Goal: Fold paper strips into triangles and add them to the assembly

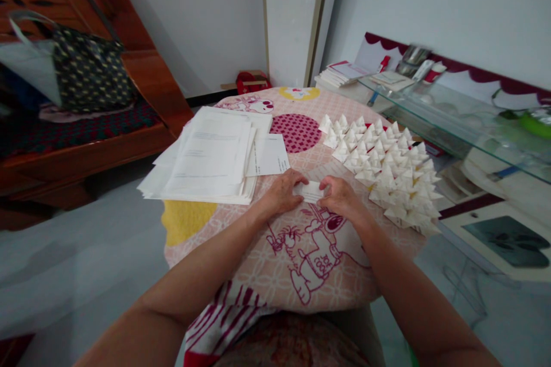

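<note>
Between my two hands is a small folded piece of white paper (311,191) with printed lines on it, just above the patterned tablecloth (258,241). My left hand (284,191) pinches its left edge. At the paper's right edge, my right hand (340,197) grips with thumb and fingers. A stack of printed white sheets (210,149) lies left of my hands, with a smaller sheet (269,155) sticking out beside it. To the right stand rows of pointed folded paper pieces (383,160), several of them packed closely together.
A glass-topped stand (469,120) carrying cups and papers borders the table on the right. At the left is a wooden bench (155,80) with a dark patterned bag (90,69). A tall white cabinet (293,17) rises behind the table, near a red box (252,81).
</note>
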The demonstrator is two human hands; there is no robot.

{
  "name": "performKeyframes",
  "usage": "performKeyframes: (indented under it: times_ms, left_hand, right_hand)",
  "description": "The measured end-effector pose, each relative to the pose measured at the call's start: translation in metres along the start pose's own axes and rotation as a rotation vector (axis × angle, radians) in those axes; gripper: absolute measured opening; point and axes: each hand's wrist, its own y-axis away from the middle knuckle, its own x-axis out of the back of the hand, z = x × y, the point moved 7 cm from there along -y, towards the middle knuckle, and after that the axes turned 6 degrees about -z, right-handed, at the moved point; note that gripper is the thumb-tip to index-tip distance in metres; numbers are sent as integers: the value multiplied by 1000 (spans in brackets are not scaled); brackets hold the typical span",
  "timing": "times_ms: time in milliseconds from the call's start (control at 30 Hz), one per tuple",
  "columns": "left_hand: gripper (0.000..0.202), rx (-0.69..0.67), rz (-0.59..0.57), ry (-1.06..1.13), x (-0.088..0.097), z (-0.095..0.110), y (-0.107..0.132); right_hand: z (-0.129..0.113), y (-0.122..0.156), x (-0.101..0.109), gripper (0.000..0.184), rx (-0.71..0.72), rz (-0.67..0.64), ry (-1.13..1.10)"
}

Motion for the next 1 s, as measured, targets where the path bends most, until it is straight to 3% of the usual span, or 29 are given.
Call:
performKeyframes:
  times_ms: [400, 567, 733, 1000]
  left_hand:
    - [65, -117, -169, 90, 11, -14, 0]
    - [54, -138, -101, 141, 15, -12, 4]
    - [47, -206, 43, 26, 17, 4, 11]
    - [73, -242, 48, -95, 11, 5, 13]
  right_hand:
    - [13, -4, -3, 34, 10, -126, -132]
    - [26, -1, -10, 39, -42, -189, -450]
    - [36, 4, -10, 52, -159, -66, -628]
    - [34, 10, -8, 35, -82, 8, -698]
